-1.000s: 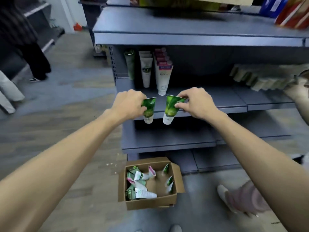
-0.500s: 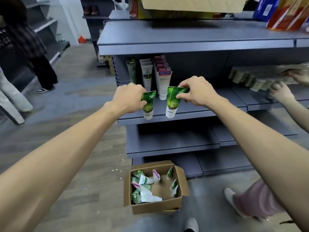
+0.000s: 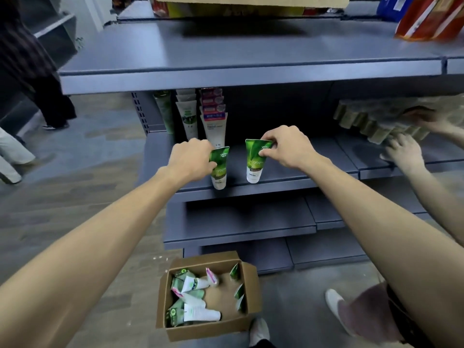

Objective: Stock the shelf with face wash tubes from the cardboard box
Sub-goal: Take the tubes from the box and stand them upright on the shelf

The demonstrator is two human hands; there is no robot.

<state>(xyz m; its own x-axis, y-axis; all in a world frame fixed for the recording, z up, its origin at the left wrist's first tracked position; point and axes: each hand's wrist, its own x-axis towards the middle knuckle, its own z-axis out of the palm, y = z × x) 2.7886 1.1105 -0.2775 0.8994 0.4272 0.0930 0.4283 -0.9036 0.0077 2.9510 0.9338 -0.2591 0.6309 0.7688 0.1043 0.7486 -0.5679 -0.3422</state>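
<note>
Basically both hands were mid-placement. Left hand (image 3: 192, 160) gripped a green face wash tube (image 3: 219, 167) near its crimped top, cap end down; right hand (image 3: 288, 146) pinched a second green tube (image 3: 254, 160) by the top edge, cap also down. Compared with a second ago, both tubes had risen from below the shelf lip and moved in over the middle shelf (image 3: 313, 156). The right tube's white cap now looked to be touching or just above the shelf surface near the front edge. The left tube's cap overlapped the shelf's front lip, so contact there could not be told. Neither tube was released.

Task-wise, judged as the set-down step: tubes needed to go upright on their caps, probably beside the stocked row of tubes (image 3: 213, 121) standing at the back left of the same shelf. Risk: tubes on caps tip easily if let go tilted.

Cardboard box (image 3: 213, 327) sat on the floor below, open, with more green, white and pink tubes lying loose inside, so plenty of stocking left.

Another person's hands (image 3: 401, 153) worked on wrapped packs (image 3: 371, 121) on the right of that shelf, well apart from the tubes. Someone in dark clothes (image 3: 37, 71) stood far left.
</note>
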